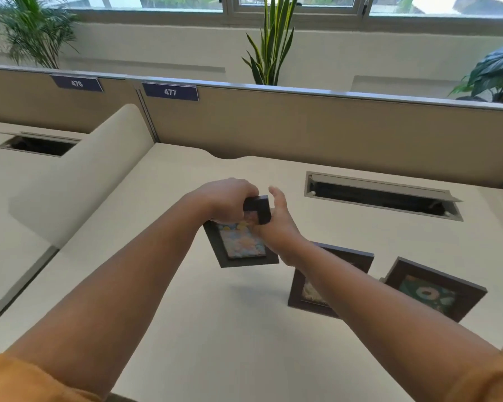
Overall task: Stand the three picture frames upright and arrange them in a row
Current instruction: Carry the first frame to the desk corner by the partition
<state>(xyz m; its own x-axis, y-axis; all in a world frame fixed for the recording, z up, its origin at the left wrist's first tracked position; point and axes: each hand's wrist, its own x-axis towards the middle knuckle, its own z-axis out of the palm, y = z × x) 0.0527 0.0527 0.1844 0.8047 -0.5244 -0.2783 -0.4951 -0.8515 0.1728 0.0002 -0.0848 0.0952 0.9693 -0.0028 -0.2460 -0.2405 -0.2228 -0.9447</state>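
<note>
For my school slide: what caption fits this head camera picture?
Both hands lift one picture frame over the desk; two more frames wait.

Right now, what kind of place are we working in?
Most likely an open-plan office. The desk sits against a fabric partition with numbered tags, 476 and 477, like assigned workstations. A cable hatch is cut into the desktop, and potted plants stand by the windows behind.

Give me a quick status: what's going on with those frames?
Both hands, left and right, hold one frame above the desk. Two other frames standing. Nothing in the way.
</note>
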